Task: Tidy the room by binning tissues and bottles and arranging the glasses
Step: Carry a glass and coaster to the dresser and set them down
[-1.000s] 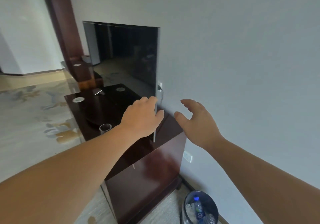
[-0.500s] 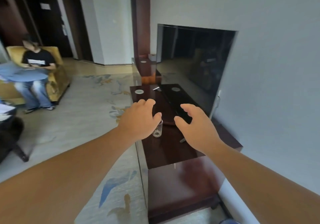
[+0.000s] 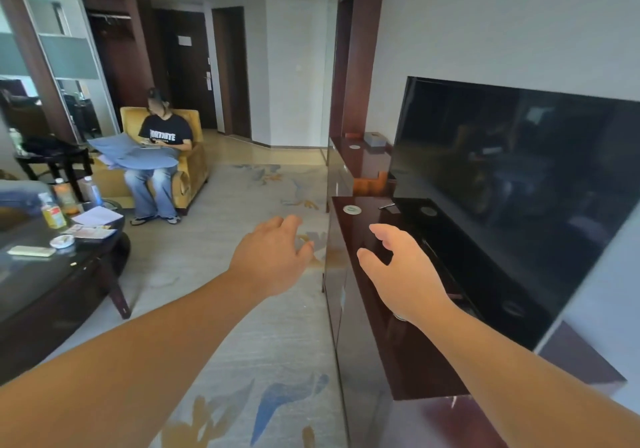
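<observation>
Both of your hands are stretched out ahead of you and hold nothing. Your left hand (image 3: pixel 273 257) hangs over the carpet (image 3: pixel 221 326), just left of the front edge of the long dark counter (image 3: pixel 408 354), palm down with the fingers loosely spread. Your right hand (image 3: pixel 405 271) hovers above the top of that counter, fingers relaxed and apart, thumb pointing toward the left hand. Under your right wrist, on the counter, only a sliver of what looks like a glass rim (image 3: pixel 400 316) peeks out; the rest is hidden. At the counter's far end lies a white round coaster (image 3: pixel 352 209), and the television (image 3: pixel 519 188) stands along its back. Well to the left of the counter, across the carpet, a low round counter (image 3: pixel 52 295) carries a bottle of yellow drink (image 3: pixel 52 212), two more bottles (image 3: pixel 92 189) behind it, and some papers. Beyond the counter's far end, off to the left, a person sits in a yellow armchair (image 3: pixel 194 170).
</observation>
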